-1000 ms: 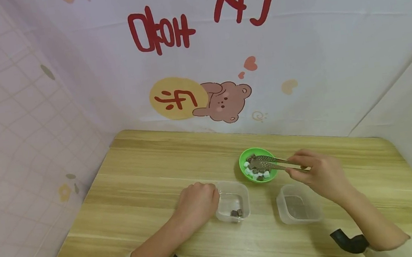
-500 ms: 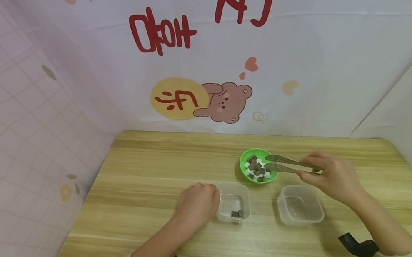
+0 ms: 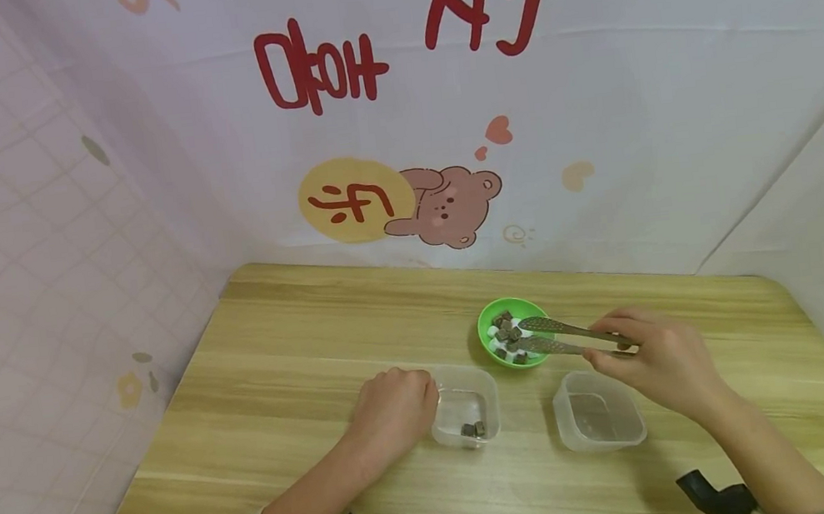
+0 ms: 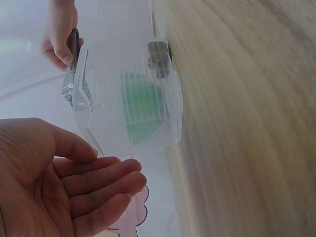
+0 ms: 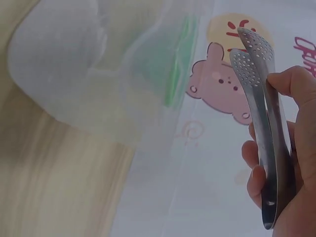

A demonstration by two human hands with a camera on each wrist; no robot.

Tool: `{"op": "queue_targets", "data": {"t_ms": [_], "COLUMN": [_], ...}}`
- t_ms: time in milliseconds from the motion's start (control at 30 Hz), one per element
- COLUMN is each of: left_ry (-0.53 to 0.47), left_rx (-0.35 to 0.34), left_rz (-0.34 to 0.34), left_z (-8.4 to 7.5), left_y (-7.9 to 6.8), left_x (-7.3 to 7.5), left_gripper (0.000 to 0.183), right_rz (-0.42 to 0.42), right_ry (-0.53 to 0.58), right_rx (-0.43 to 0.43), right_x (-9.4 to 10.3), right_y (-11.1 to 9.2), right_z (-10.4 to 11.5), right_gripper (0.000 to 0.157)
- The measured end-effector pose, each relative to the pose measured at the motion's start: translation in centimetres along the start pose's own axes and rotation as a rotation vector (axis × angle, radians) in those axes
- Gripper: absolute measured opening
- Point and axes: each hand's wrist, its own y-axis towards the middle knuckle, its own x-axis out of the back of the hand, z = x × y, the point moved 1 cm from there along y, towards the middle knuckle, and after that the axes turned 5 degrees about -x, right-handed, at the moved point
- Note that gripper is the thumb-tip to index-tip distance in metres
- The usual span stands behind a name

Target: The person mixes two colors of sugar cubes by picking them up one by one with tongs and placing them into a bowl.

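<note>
My right hand (image 3: pixel 664 358) holds metal tongs (image 5: pixel 276 133) with perforated tips. Those tips are spread slightly apart over the right side of a green bowl (image 3: pixel 532 309), which contains several brown and white cubes. Nothing shows between the tips in the right wrist view. At the left, my left hand (image 3: pixel 394 410) pinches the rim of a clear plastic container (image 4: pixel 106 131) between thumb and fingers. A few dark brown cubes (image 3: pixel 469 430) lie in that container's near corner. A second clear container (image 3: pixel 611 433) stands below my right hand, with no cubes visible in it.
Everything stands on a wooden table (image 3: pixel 278 346). White printed cloth (image 3: pixel 641 141) rises behind its far edge, and further cloth walls flank both sides. Black curved pieces (image 3: pixel 716 497) show beside both wrists.
The right hand drew the tongs back to the right from the bowl, then shifted slightly left over it again. Their tips stand apart. The left hand has stayed on the container.
</note>
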Motion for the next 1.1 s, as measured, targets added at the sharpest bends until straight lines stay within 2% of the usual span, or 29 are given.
{"op": "queue_targets", "data": {"t_ms": [200, 400, 600, 833, 1100], "left_ry": [0.009, 0.018, 0.014, 0.020, 0.020], "left_rx": [-0.002, 0.001, -0.003, -0.007, 0.007], "left_rz": [-0.012, -0.014, -0.026, -0.040, -0.030], "left_z": [0.0, 0.0, -0.1, -0.1, -0.1], "left_y": [0.0, 0.0, 0.1, 0.1, 0.0], "left_x": [0.0, -0.1, -0.1, -0.1, 0.0], "left_gripper": [0.051, 0.051, 0.052, 0.051, 0.051], "right_rz": [0.005, 0.011, 0.074, 0.162, 0.234], "right_ry": [0.018, 0.040, 0.056, -0.003, -0.058], "right_rx": [0.072, 0.201, 0.299, 0.341, 0.396], "right_x": [0.1, -0.2, -0.6, -1.1, -2.0], "right_y": [0.9, 2.2, 3.5, 4.8, 6.0], "right_z": [1.2, 2.6, 4.2, 5.8, 7.7], "right_gripper": [0.027, 0.019, 0.023, 0.025, 0.019]}}
